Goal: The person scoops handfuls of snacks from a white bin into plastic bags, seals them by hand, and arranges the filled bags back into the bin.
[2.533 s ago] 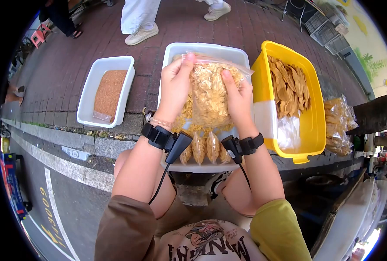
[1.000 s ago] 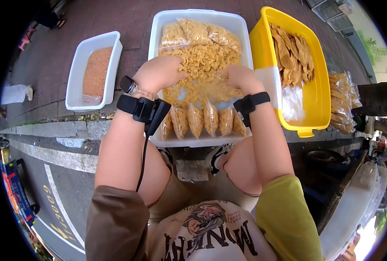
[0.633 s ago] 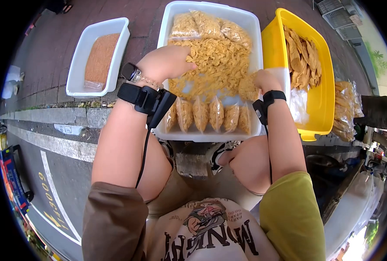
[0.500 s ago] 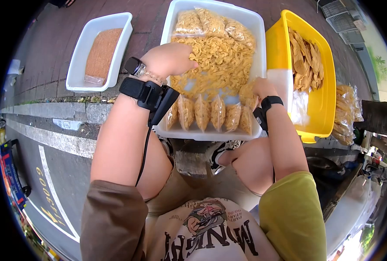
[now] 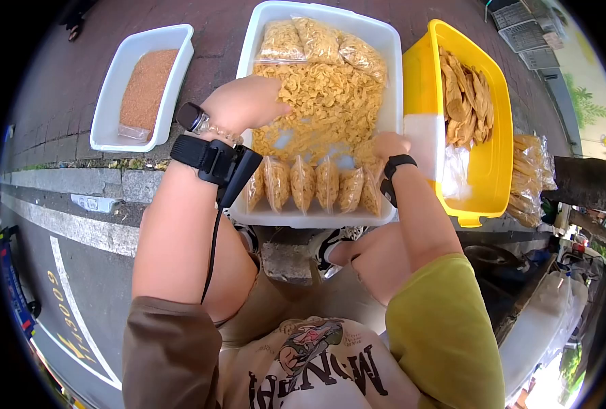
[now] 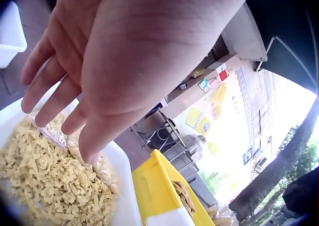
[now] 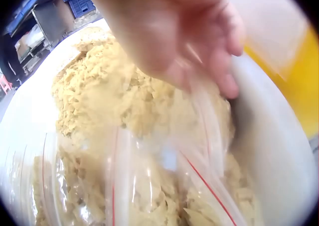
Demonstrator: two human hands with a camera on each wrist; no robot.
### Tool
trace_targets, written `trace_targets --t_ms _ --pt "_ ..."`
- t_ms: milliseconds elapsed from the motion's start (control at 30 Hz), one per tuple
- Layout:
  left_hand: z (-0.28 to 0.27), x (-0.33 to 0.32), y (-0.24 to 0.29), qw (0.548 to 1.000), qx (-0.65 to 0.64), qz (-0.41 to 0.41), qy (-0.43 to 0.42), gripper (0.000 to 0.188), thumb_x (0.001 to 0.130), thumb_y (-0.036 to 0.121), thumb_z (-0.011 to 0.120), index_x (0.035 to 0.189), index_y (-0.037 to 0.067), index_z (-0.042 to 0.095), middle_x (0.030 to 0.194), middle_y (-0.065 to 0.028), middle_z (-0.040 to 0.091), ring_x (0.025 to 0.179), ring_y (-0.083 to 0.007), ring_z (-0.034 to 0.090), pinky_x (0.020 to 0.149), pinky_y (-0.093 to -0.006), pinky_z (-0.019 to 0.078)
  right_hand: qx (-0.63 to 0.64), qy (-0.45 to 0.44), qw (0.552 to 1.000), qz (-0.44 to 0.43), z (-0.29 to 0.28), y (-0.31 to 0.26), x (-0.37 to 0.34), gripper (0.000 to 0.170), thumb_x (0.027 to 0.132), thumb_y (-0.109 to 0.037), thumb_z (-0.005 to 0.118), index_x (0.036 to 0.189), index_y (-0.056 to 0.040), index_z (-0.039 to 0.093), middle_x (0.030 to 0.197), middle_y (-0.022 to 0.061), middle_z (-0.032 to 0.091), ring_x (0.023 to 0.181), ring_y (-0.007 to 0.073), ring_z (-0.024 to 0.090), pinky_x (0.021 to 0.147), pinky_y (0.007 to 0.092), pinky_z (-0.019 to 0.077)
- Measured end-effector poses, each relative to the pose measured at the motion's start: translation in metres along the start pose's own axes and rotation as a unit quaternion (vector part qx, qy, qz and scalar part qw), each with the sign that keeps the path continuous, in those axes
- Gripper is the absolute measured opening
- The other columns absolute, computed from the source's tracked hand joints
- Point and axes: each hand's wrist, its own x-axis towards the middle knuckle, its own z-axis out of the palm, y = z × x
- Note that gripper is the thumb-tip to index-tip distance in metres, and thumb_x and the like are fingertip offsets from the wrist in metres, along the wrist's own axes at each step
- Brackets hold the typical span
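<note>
Yellow curly flakes (image 5: 337, 95) lie loose in a white tub (image 5: 248, 41) in the head view. At the tub's right wall my right hand (image 5: 389, 144) pinches the top of a clear zip bag (image 7: 207, 119) filled with flakes, at the right end of the row of bags. Several upright zip bags (image 5: 303, 185) of flakes line the tub's near side. My left hand (image 5: 247, 102) is over the tub's left side, just above the loose flakes. Its fingers (image 6: 50, 104) are extended and hold nothing in the left wrist view.
Large filled bags (image 5: 320, 42) lie at the tub's far end. To the right, a yellow bin (image 5: 480, 198) holds brown strips and clear plastic. A smaller white tub (image 5: 102, 129) with reddish-brown grains is on the left. Packed clear bags (image 5: 531, 180) lie beyond the bin.
The large bag held up in both hands is lowered. My right hand has brought a filled zip bag to the right end of the row, while my left hand has moved over the flakes.
</note>
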Motion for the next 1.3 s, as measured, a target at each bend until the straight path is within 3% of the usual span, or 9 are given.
trace_targets --t_ms 67,200,300,400,500,567,800,867,1300 --pt "-0.008 0.003 0.002 0.999 0.007 -0.026 -0.037 0.053 0.089 0.04 0.057 0.128 0.005 0.053 0.119 -0.0235 0.059 0.113 -0.0356 0.056 0.094 -0.0426 0.0447 -0.012 -0.002 1.0 -0.01 -0.027 -0.002 -0.017 0.034 0.079 -0.03 0.061 0.107 -0.0108 0.068 0.106 0.0116 0.068 0.101 0.0249 0.066 0.079 0.0329 0.0525" --pt "-0.01 0.012 -0.011 0.999 -0.007 0.028 0.014 0.055 0.088 0.04 0.058 0.127 0.002 0.052 0.117 -0.0246 0.06 0.11 -0.0373 0.057 0.093 -0.0428 0.0446 0.101 0.029 0.994 0.029 -0.092 0.019 -0.046 0.041 0.074 -0.043 0.068 0.098 -0.0095 0.068 0.095 0.0119 0.07 0.092 0.0232 0.067 0.077 0.0335 0.0516" --pt "-0.012 0.011 -0.008 0.997 -0.035 0.028 0.057 0.055 0.088 0.04 0.058 0.126 0.0 0.053 0.116 -0.0254 0.06 0.11 -0.0377 0.057 0.092 -0.0423 0.0449 0.175 0.293 0.939 0.046 -0.114 0.062 -0.073 0.037 0.074 -0.044 0.068 0.092 -0.0114 0.068 0.085 0.0102 0.07 0.082 0.0257 0.067 0.074 0.0356 0.0516" --pt "-0.011 0.012 -0.006 0.997 -0.039 0.039 0.049 0.055 0.088 0.04 0.058 0.125 0.0 0.053 0.115 -0.0261 0.06 0.109 -0.0373 0.057 0.091 -0.0414 0.0452 0.212 0.286 0.927 0.12 -0.121 0.099 -0.088 0.044 0.071 -0.042 0.071 0.096 -0.0063 0.07 0.098 0.0151 0.069 0.092 0.0308 0.066 0.078 0.04 0.052" --pt "-0.006 0.019 -0.006 0.998 -0.034 0.047 0.007 0.055 0.088 0.039 0.058 0.126 0.001 0.053 0.116 -0.0265 0.06 0.109 -0.0373 0.058 0.092 -0.0413 0.0453 0.162 0.224 0.949 0.151 -0.098 0.129 -0.072 0.046 0.07 -0.044 0.074 0.092 -0.0036 0.069 0.086 0.0125 0.07 0.076 0.0261 0.067 0.07 0.0378 0.0519" --pt "-0.006 0.017 -0.004 0.998 -0.048 0.032 0.021 0.054 0.088 0.038 0.058 0.126 0.001 0.053 0.115 -0.0263 0.06 0.108 -0.0378 0.058 0.091 -0.0417 0.0456 0.248 0.064 0.956 0.142 -0.09 0.133 -0.055 0.046 0.07 -0.041 0.076 0.09 -0.0002 0.069 0.083 0.0118 0.069 0.069 0.0248 0.066 0.066 0.0377 0.0516" --pt "-0.006 0.024 -0.012 0.998 -0.05 0.021 0.011 0.054 0.087 0.038 0.059 0.126 0.001 0.052 0.118 -0.0258 0.059 0.111 -0.037 0.057 0.092 -0.0418 0.0456 0.237 0.058 0.96 0.135 -0.094 0.134 -0.041 0.027 0.076 -0.024 0.072 0.088 -0.0002 0.07 0.08 0.01 0.071 0.062 0.0217 0.066 0.061 0.0361 0.0515" --pt "-0.004 0.024 -0.013 0.999 -0.047 0.022 0.016 0.054 0.087 0.038 0.059 0.126 0.001 0.052 0.118 -0.0255 0.059 0.111 -0.037 0.057 0.092 -0.0414 0.0457 0.23 0.098 0.957 0.144 -0.094 0.13 -0.045 0.018 0.073 -0.021 0.069 0.076 -0.0031 0.07 0.071 0.0066 0.07 0.06 0.0188 0.066 0.059 0.032 0.0493" --pt "-0.011 0.021 -0.02 0.999 -0.04 0.001 0.014 0.055 0.088 0.041 0.058 0.127 0.002 0.052 0.117 -0.0237 0.06 0.109 -0.0354 0.058 0.092 -0.0401 0.0457 0.208 0.101 0.956 0.181 -0.105 0.135 -0.054 0.014 0.076 -0.021 0.068 0.077 -0.0068 0.068 0.068 0.003 0.069 0.061 0.0135 0.066 0.06 0.03 0.049"
